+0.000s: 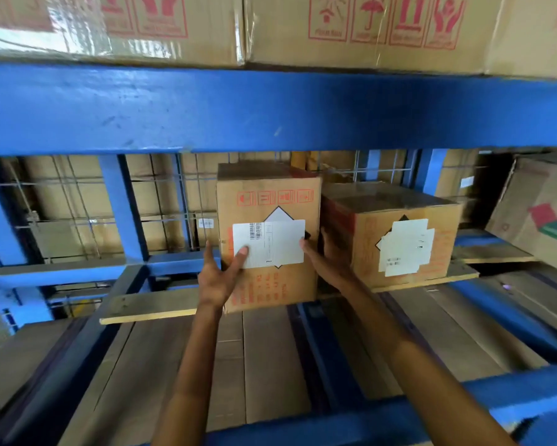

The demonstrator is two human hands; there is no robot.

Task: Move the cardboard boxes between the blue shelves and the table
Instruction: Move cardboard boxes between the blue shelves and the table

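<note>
Two bare forearms (193, 365) reach up from 6 o'clock over flattened cardboard sheets (270, 365) lining the blue shelf (270, 107). The hands are apart, with a tall cardboard box (267, 291) pressed between them. The left hand (217, 280) is at the box's 8 o'clock corner, one digit on the white label (270, 243) and the others flat along the left side. The right hand (330, 262) is at 3 o'clock, thumb on the front and fingers in the gap beside a lower cardboard box (367, 230). Both boxes stand on a wooden plank (148, 305). Larger cartons (367, 27) fill the tier at 12 o'clock.
</note>
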